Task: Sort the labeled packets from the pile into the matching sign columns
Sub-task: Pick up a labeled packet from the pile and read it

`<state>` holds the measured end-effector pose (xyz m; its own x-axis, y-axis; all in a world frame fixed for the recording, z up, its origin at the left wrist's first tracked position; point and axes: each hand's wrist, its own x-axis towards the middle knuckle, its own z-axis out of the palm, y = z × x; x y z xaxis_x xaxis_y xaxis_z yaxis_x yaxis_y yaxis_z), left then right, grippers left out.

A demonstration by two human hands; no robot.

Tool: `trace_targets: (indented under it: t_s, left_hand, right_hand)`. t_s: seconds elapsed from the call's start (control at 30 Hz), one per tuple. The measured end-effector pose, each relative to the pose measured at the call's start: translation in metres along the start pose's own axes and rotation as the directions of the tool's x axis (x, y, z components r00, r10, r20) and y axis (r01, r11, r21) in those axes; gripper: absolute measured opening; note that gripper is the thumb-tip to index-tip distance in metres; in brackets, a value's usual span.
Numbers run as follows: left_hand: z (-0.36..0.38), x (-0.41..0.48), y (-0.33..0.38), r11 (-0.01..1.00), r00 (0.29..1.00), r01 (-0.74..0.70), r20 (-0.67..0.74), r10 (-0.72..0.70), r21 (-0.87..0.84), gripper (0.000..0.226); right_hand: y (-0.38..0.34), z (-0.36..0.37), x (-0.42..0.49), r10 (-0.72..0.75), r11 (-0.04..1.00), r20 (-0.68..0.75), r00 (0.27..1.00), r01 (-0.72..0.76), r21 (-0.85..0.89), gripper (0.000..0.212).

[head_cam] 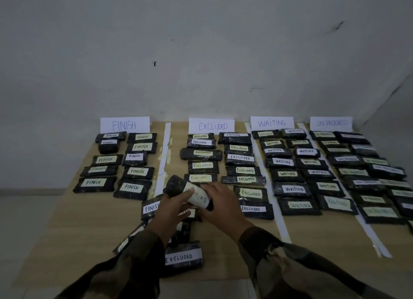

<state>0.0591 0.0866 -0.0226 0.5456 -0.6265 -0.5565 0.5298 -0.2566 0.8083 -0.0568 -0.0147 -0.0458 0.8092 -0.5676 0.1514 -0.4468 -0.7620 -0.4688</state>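
A dark packet with a pale WAITING label [190, 192] is lifted above the pile, tilted, its far end pointing up left. My left hand [171, 211] grips it from below and my right hand [220, 206] holds its near end. Under my hands lies the pile [178, 238] of dark packets; a FINISH packet [152, 208] and an EXCLUDED packet [182, 257] show in it. Four white signs stand at the wall: FINISH [124, 124], EXCLUDED [211, 126], WAITING [272, 123] and ON PROGRESS [331, 123]. Several labelled packets lie in double columns below each sign.
The wooden table [73, 227] ends against a grey wall. White paper strips [162, 158] [280, 220] [366, 227] separate the columns. Bare wood shows at the front left and the front right of the pile.
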Motion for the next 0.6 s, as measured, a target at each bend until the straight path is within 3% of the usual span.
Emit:
trace_targets:
  t_s: [0.13,0.23,0.3,0.37,0.47,0.6]
  left_hand:
    - [0.006,0.002,-0.002,0.984,0.991,-0.111,-0.065,0.121,0.136,0.061]
    - [0.013,0.005,-0.009,0.887,0.969,-0.244,0.069,0.236,0.393,0.084]
    - [0.020,0.008,-0.016,0.706,0.935,-0.349,0.174,0.310,0.617,0.085]
    - [0.031,0.010,-0.027,0.459,0.884,-0.431,0.262,0.388,0.776,0.080]
    - [0.055,0.011,-0.047,0.166,0.790,-0.513,0.387,0.475,0.842,0.071]
    - [0.094,0.009,-0.071,-0.071,0.723,-0.547,0.514,0.460,0.834,0.064]
  right_hand:
    - [0.021,-0.014,-0.006,0.025,0.996,0.010,1.000,-0.024,-0.083,0.056]
    - [0.046,-0.027,-0.018,0.061,0.991,0.021,0.998,-0.058,-0.118,0.056]
    - [0.063,-0.037,-0.029,0.086,0.986,0.038,0.996,-0.080,-0.149,0.056]
    - [0.080,-0.048,-0.042,0.114,0.976,0.049,0.992,-0.102,-0.194,0.055]
    - [0.108,-0.063,-0.065,0.170,0.962,0.073,0.983,-0.149,-0.230,0.056]
    - [0.148,-0.086,-0.096,0.227,0.948,0.079,0.971,-0.201,-0.249,0.052]
